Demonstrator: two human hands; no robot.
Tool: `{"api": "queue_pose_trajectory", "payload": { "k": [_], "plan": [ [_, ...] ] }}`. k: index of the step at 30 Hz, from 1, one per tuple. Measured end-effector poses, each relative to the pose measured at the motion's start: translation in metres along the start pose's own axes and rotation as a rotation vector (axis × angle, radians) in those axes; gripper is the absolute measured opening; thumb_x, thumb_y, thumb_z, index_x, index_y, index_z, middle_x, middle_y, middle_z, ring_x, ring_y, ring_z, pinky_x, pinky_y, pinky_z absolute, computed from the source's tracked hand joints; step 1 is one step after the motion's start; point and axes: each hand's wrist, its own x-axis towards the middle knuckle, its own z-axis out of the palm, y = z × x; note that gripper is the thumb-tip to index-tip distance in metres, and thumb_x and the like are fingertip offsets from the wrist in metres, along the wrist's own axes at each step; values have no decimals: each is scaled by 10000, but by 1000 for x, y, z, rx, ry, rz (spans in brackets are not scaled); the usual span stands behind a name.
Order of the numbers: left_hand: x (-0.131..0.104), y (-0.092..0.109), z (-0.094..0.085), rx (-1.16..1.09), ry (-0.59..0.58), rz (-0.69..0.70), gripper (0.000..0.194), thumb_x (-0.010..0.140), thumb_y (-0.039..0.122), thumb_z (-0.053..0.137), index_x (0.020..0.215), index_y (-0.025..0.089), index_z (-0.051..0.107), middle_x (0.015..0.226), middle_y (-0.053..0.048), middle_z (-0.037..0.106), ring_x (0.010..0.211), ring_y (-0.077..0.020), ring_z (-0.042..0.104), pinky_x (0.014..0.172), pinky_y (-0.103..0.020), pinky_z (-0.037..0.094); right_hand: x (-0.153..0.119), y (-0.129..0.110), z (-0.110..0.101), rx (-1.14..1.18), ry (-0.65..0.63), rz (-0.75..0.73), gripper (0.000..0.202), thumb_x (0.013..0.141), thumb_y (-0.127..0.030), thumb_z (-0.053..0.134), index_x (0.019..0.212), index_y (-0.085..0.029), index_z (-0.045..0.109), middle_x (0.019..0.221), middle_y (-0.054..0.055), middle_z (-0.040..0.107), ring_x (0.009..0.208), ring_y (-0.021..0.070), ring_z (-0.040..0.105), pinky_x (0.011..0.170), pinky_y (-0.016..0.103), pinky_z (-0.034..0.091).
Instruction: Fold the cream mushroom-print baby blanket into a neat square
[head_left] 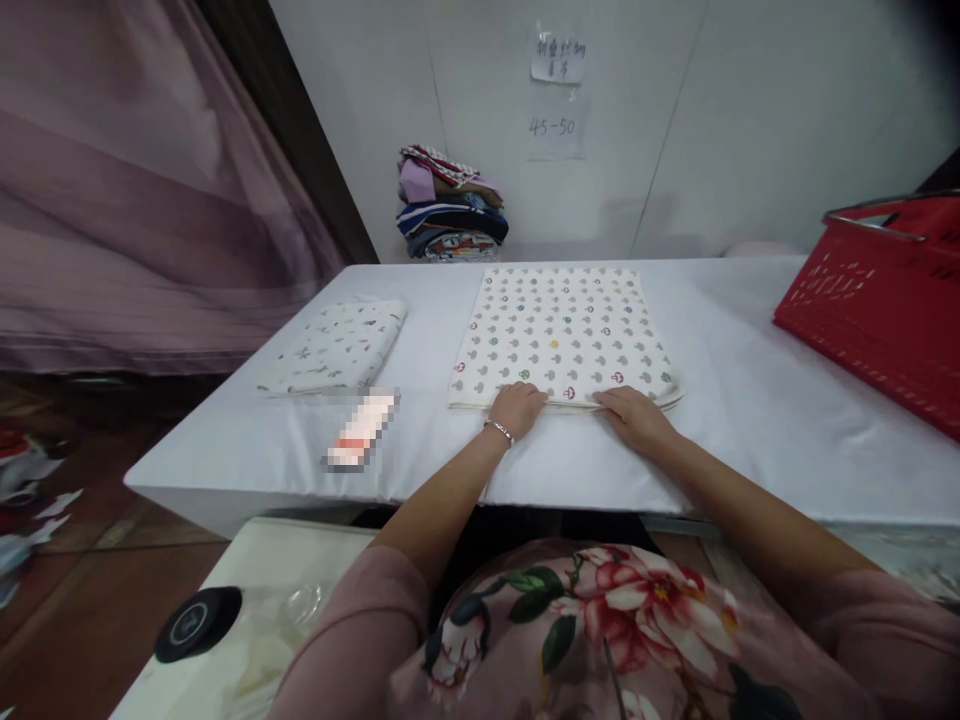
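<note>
A white cloth [559, 330] with small grey, red and coloured mushroom prints lies folded into layers on the table in front of me. My left hand [517, 408], with a bracelet at the wrist, holds its near edge left of the middle, fingertips on top. Farther right along the same edge, my right hand [636, 418] has its fingers closed on the fabric. Parts of both thumbs and the fabric under them are hidden. At the cloth's near right corner the layers curl up slightly.
The white-covered table [735, 420] carries another folded printed cloth [337, 345] and a blurred-out phone-like object [362, 430] on the left. A red basket [885, 290] stands at right. Behind is a stack of folded fabrics [450, 205]. A black round object [199, 625] sits lower left.
</note>
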Motion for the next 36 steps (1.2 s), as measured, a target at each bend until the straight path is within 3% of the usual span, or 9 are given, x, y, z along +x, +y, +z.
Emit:
{"api": "queue_pose_trajectory", "payload": {
  "k": [9,14,21,28,36],
  "plan": [
    [0,5,-3,-26,-10,-7,202,880,186,450,976,220,625,990,-29,620,912,-179,516,776,-324,389,4,-15,8,-33,53,-29,317,869,-182,389,1133,-182,564,1098,97,616,991,239,541,838,394,432],
    [0,5,-1,-75,11,-48,205,879,205,455,985,226,629,986,-29,616,918,-179,515,788,-326,398,7,-23,10,-30,107,-88,326,861,-137,385,1113,-200,582,1244,95,544,1101,230,500,879,389,410],
    [2,1,6,-130,25,-73,224,894,250,439,1012,226,627,939,-20,629,893,-175,525,796,-325,406,15,-28,9,-34,27,-131,297,879,-159,384,1025,-226,634,1378,70,427,1203,255,418,920,429,369],
    [1,0,6,-155,33,-63,230,898,262,431,1007,228,631,961,-27,630,903,-176,526,803,-333,408,24,-34,12,36,102,-124,252,903,-221,401,927,-215,652,1270,69,536,1180,232,446,928,432,385],
    [-2,2,7,-117,33,-19,218,883,233,462,1012,241,638,968,-32,623,910,-177,513,787,-325,401,21,-32,16,171,176,-79,229,898,-248,425,957,-226,644,1057,68,647,988,205,568,838,391,452]
  ]
}}
